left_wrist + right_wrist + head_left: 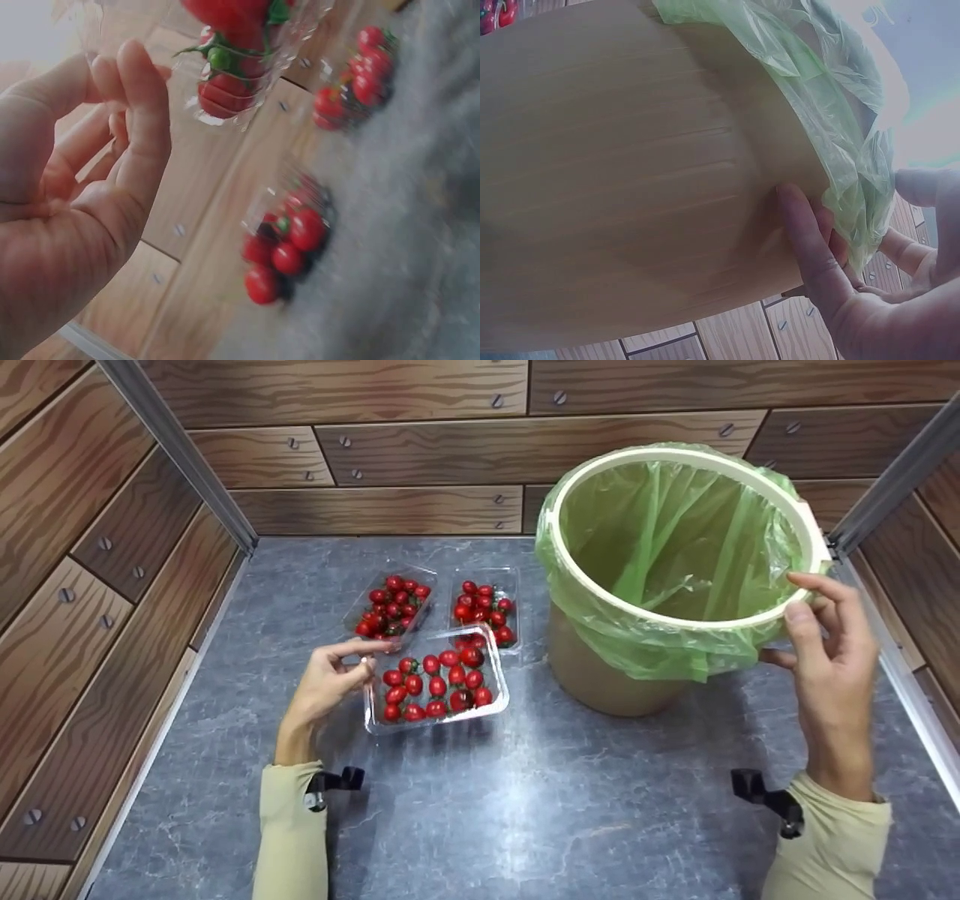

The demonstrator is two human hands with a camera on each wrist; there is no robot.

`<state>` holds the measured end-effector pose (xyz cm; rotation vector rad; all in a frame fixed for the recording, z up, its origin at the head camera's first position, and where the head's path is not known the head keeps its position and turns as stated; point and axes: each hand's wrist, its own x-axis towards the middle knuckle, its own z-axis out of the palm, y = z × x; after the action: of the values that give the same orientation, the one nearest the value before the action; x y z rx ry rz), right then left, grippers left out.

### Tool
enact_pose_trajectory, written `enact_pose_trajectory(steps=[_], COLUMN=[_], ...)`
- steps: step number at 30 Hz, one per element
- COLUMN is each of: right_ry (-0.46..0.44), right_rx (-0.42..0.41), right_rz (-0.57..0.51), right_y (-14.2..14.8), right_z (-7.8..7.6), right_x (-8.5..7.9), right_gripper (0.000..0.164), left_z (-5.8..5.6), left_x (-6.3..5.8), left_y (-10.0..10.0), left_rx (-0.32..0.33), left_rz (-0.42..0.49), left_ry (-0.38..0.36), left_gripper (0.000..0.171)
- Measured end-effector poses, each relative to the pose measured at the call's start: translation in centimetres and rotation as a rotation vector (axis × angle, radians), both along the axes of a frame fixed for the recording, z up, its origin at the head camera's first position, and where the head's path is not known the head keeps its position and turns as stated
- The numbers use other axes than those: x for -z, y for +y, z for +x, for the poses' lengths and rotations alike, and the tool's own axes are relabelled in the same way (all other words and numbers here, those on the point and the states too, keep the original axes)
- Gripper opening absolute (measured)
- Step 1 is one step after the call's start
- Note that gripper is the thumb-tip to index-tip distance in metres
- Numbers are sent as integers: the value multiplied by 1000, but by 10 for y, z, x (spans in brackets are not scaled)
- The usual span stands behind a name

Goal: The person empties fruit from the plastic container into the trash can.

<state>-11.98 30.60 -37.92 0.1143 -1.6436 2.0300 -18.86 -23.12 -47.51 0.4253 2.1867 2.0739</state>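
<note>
My left hand (330, 679) pinches the left edge of a clear plastic tray (442, 724) between thumb and fingers. Red cherry tomatoes (437, 685) lie in that tray, which is raised above the tabletop in the left wrist view. At the right, my right hand (832, 660) grips the rim of a beige trash can (622, 686), thumb and index finger at its white ring (679, 622). A green plastic bag (660, 656) lines the can and hangs over its outside. In the right wrist view, some fingers (810, 232) press against the can's side below the bag.
Behind the held tray, two more clear trays of cherry tomatoes stand on the grey marbled tabletop (480, 825), a left one (394, 604) and a right one (484, 607). Wood-patterned panels (420, 454) enclose the back and sides, with metal posts (176, 450) at the corners.
</note>
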Motion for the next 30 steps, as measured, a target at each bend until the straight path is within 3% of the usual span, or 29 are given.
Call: enact_pose_trajectory(steps=[7,15,30], right_ry=[-3,0,-15], right_rx=[19,15,28], right_rz=[11,34,32], right_y=[1,-1,-1], right_z=[1,-1,0], right_x=[1,1,-1], right_gripper=[34,34,34], left_z=[7,11,4], left_x=[-25,-42,-87], left_y=[17,27,53], left_rx=[-177,-298,-359], left_rz=[87,184,242], left_ry=[52,135,283], left_gripper=[33,29,29])
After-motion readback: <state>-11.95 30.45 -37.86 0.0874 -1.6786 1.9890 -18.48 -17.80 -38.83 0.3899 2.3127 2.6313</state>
